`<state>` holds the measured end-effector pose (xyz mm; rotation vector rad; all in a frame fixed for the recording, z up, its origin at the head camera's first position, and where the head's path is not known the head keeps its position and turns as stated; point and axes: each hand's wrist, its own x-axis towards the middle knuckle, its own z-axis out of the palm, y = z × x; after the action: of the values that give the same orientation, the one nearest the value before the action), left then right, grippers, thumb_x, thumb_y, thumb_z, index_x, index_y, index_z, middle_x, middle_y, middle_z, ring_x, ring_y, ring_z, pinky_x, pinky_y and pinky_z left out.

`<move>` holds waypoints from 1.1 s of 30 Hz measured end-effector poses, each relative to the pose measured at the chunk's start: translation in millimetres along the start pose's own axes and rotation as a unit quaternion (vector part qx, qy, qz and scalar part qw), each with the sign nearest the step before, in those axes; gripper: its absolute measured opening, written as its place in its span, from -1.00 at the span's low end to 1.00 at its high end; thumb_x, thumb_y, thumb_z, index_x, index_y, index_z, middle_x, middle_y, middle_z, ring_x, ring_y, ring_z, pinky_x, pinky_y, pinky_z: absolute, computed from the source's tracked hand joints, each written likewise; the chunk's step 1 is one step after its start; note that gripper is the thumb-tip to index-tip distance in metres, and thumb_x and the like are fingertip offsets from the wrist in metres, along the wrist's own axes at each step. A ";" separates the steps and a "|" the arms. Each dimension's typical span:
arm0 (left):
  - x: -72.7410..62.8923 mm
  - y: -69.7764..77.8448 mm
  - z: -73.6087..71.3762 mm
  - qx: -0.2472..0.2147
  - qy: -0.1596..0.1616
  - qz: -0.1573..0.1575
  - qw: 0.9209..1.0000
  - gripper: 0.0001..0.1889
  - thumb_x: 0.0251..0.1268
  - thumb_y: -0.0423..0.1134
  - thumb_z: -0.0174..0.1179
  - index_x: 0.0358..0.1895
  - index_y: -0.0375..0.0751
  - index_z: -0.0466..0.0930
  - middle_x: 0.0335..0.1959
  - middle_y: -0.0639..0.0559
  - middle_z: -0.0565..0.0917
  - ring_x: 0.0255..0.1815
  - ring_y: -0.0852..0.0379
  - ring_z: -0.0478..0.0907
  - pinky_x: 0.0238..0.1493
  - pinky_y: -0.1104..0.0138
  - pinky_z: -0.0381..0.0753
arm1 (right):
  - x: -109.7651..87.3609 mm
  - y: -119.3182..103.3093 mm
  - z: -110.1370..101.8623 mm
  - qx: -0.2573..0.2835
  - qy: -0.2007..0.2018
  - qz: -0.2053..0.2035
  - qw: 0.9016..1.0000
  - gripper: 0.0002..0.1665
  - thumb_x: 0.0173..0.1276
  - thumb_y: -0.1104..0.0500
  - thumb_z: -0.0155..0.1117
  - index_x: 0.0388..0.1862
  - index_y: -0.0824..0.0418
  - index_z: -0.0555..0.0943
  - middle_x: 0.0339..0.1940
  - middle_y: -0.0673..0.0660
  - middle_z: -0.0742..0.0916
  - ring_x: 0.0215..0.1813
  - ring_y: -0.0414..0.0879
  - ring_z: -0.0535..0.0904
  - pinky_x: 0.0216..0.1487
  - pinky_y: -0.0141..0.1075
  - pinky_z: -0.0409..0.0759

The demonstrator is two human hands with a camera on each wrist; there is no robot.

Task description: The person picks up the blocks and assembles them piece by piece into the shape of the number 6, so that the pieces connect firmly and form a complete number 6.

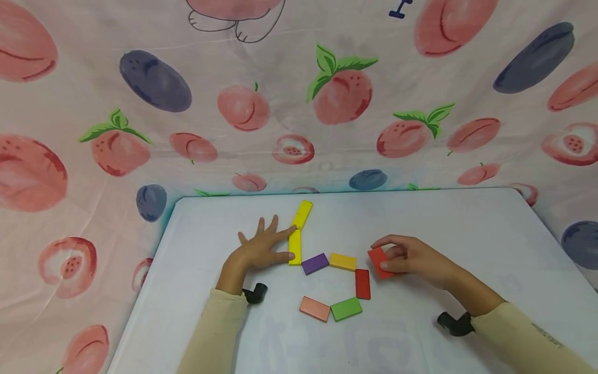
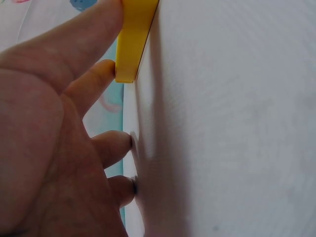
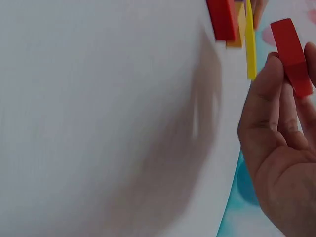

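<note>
My left hand spreads its fingers on the table, the thumb touching the lower yellow block and the index fingertip at its joint with the upper yellow block. In the left wrist view, thumb and index meet the side of a yellow block. Between thumb and fingers, my right hand pinches an orange-red block, also plain in the right wrist view as a red block. Just left of it lies a dark red block, apart from the held one.
From the yellow pair, a purple block and an amber block lead to the dark red one. Below, a green block and a salmon block curve back left. The white table meets a fruit-printed cloth behind.
</note>
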<state>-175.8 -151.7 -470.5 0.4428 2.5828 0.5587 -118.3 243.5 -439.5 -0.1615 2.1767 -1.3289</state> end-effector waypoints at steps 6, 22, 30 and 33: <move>0.1 -1.2 1.1 -0.001 -0.002 -0.001 1.000 -0.20 0.26 0.35 0.24 0.56 0.56 0.13 0.73 -0.02 -0.23 0.70 -0.29 -0.52 0.29 -0.61 -0.58 | 2.1 -8.9 19.3 0.039 0.012 -0.018 0.999 -0.30 0.35 0.00 0.46 0.41 0.14 0.48 0.05 0.19 0.79 0.02 0.03 0.73 0.01 -0.25 0.74; -0.3 0.1 0.8 -0.001 0.000 0.000 1.000 -0.20 0.27 0.34 0.24 0.56 0.54 0.13 0.73 -0.03 -0.22 0.70 -0.29 -0.51 0.29 -0.62 -0.57 | 16.7 -28.4 59.4 0.076 0.002 -0.026 0.997 -0.34 0.37 0.13 0.41 0.43 0.12 0.48 0.13 0.22 0.70 0.06 0.00 0.66 0.05 -0.23 0.71; -0.7 1.2 -0.2 0.003 0.003 -0.004 1.000 -0.21 0.26 0.34 0.25 0.55 0.54 0.17 0.73 -0.04 -0.19 0.70 -0.30 -0.49 0.29 -0.62 -0.55 | 24.8 -41.3 79.0 0.062 0.022 -0.004 0.998 -0.36 0.30 0.10 0.47 0.36 0.08 0.53 -0.01 0.15 0.73 -0.02 -0.02 0.66 0.01 -0.22 0.69; -0.8 1.3 -0.2 0.001 0.005 -0.004 1.000 -0.21 0.25 0.33 0.26 0.55 0.53 0.18 0.73 -0.04 -0.18 0.70 -0.31 -0.48 0.29 -0.62 -0.54 | 27.8 -45.0 88.4 0.066 0.024 0.001 0.998 -0.39 0.27 0.09 0.50 0.29 0.08 0.55 -0.05 0.13 0.75 -0.05 -0.04 0.69 0.02 -0.20 0.70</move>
<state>-175.0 -150.9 -469.4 0.4326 2.5947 0.5566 -102.8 141.8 -442.6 -0.0766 2.1177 -1.4842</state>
